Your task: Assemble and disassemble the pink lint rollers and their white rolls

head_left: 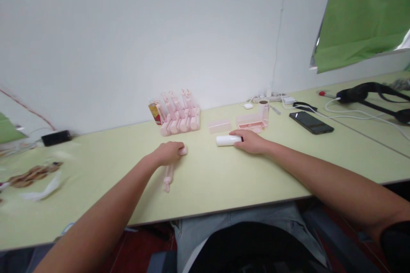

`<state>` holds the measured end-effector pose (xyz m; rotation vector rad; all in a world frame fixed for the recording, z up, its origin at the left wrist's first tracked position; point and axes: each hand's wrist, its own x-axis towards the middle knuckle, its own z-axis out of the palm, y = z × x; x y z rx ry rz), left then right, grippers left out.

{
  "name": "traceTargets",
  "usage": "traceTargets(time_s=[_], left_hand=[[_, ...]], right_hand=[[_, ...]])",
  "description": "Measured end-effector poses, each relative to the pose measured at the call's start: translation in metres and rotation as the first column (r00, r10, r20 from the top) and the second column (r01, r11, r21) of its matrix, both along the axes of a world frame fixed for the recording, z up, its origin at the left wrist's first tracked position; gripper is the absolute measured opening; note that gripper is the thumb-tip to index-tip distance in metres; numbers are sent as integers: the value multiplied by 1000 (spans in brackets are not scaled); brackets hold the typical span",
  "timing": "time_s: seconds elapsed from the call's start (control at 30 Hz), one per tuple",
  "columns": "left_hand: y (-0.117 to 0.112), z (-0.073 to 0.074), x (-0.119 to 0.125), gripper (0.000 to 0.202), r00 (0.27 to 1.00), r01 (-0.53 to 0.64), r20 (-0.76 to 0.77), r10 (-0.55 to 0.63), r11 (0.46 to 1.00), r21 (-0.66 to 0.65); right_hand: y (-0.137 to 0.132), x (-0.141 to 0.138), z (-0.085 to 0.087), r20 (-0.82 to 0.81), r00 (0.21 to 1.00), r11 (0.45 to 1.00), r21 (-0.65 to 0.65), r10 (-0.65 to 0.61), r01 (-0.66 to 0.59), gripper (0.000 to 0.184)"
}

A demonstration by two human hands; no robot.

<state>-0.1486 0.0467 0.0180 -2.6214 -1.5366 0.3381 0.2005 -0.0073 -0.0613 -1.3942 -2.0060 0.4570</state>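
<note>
Fingers of the left hand (pixel 168 152) are curled shut around the top of a pink handle (pixel 168 178) lying on the tabletop (pixel 205 187). Fingers of the right hand (pixel 251 141) clasp one end of a white cylinder (pixel 226 140). Beyond both hands stands a cluster of pink holders (pixel 181 117).

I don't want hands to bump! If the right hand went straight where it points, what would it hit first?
Beyond the white roll in its grip, probably the left hand with its pink stick; depth is unclear, it might pass behind.
</note>
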Motion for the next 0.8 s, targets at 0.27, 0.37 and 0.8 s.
traceTargets(time_s=[0.27, 0.37, 0.8], left_hand=[[24, 7, 14, 45, 986, -94, 155, 60, 971, 219], [12, 1, 57, 43, 901, 41, 425, -84, 993, 110], [4, -48, 90, 60, 584, 326, 799, 146, 859, -396]], right_hand=[[1, -1, -4, -2, 999, 998, 41, 39, -39, 50], [2, -1, -5, -11, 998, 997, 47, 61, -61, 51], [5, 0, -6, -79, 993, 996, 22, 84, -82, 47]])
